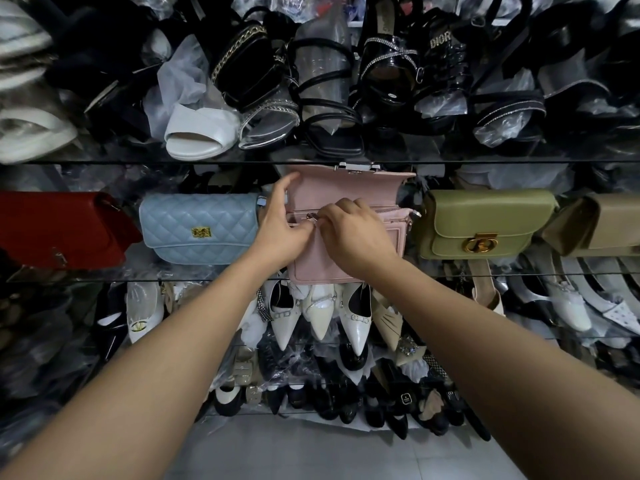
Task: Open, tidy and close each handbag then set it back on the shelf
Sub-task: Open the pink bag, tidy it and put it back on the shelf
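Nearest, above the grey tiled floor (311, 452), white pointed-toe pumps (356, 323) crowd a lower shelf. Both bare forearms reach up to the pale pink leather handbag (311, 268), which stands on the glass shelf (86, 279) with its flap raised and its base overhanging the front edge. The left hand (280, 220) curls round the bag's upper left side, its forefinger on the flap edge. The right hand (353, 230) has its fingers curled, pinching at the silver zip pull (312, 217). Just left stands a light blue quilted handbag (201, 230), just right an olive green clasp handbag (485, 223). Farther up, a white open-toe sandal (197, 133) lies among black sandals.
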